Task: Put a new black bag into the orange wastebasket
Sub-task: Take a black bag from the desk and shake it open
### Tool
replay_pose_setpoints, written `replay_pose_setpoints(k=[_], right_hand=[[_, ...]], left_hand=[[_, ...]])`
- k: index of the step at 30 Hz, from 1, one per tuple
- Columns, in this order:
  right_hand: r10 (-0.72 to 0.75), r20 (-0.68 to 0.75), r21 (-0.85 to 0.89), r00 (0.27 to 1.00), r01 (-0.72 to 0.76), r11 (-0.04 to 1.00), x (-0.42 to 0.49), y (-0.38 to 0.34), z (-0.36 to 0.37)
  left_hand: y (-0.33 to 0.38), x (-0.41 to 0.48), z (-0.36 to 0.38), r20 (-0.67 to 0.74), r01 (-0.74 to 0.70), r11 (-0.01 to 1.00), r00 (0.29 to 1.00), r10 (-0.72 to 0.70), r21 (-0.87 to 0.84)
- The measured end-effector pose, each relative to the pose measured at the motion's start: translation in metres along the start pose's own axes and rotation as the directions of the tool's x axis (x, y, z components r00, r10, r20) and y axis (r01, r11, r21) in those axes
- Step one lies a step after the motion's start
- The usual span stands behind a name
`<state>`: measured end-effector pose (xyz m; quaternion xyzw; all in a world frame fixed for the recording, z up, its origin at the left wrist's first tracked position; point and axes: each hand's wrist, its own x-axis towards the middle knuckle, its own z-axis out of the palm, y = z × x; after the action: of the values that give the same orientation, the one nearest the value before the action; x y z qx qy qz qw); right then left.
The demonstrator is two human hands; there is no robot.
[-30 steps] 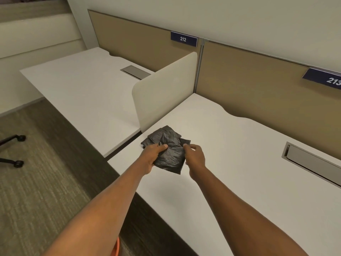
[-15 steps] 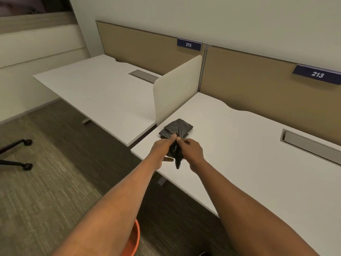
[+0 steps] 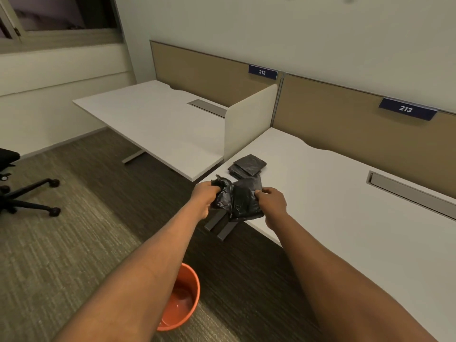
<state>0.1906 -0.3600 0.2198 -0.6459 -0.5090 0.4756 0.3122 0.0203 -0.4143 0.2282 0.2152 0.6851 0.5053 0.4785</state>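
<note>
The left hand [image 3: 206,199] and the right hand [image 3: 271,204] each pinch one side of a crumpled black bag [image 3: 238,199], which is held in the air between them over the near corner of a white table [image 3: 345,213]. Both hands are closed on the plastic; the bag is partly unfolded and hangs slack below the fingers.

Beyond the hands, a stack of folded black bags [image 3: 248,165] lies flat on the same table, close to its left edge. To the right of the right hand, a grey cable tray [image 3: 414,193] is recessed in the table surface.

A cream divider panel [image 3: 249,122] stands upright beyond the stack and separates this table from a second white table [image 3: 153,119] beyond and to the left of the left hand. Tan partition screens [image 3: 345,112] run along the far edge of both tables. They carry two dark blue number plates, 212 [image 3: 262,72] and 213 [image 3: 407,111]. The wall behind is plain and light.

The orange wastebasket [image 3: 183,302] stands upright on the floor below the left forearm, near the person. Its interior shows bare orange, with no liner fitted.

The floor is striped grey-brown carpet [image 3: 61,255]. The wheeled base of a black office chair [image 3: 27,196] is far to the left of the left hand. A window [image 3: 59,13] is set in the upper left wall.
</note>
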Motion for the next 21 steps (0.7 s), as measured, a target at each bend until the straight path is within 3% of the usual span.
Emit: replay_pose_setpoints(k=[2,4,6,9,11,21], right_hand=[[-0.090,-0.078,-0.150,0.993,0.077,0.986,-0.017,0.001,-0.008],[-0.204,-0.065,-0.201,0.977,0.188,0.961,-0.037,-0.001,-0.011],[-0.251,0.090,-0.133,0.964,0.261,0.956,-0.061,-0.007,-0.010],[-0.198,0.403,-0.007,0.894,0.220,0.976,-0.100,-0.014,-0.006],[-0.224,0.428,-0.039,0.875,0.265,0.963,-0.120,-0.013,-0.006],[-0.025,0.355,0.249,0.934,-0.069,0.966,-0.163,0.015,-0.016]], left_hand=[[0.000,-0.017,-0.010,-0.026,-0.019,1.000,0.999,0.019,-0.023],[-0.001,-0.032,-0.016,-0.045,-0.050,0.998,0.998,0.048,-0.038],[-0.004,-0.051,-0.018,-0.043,-0.067,0.996,0.997,0.065,-0.052],[-0.011,-0.082,-0.015,-0.033,-0.080,0.997,0.996,0.080,-0.011],[-0.017,-0.103,-0.013,-0.036,-0.098,0.995,0.995,0.097,-0.008],[-0.053,-0.179,-0.058,-0.227,-0.126,0.984,0.969,0.095,-0.126]])
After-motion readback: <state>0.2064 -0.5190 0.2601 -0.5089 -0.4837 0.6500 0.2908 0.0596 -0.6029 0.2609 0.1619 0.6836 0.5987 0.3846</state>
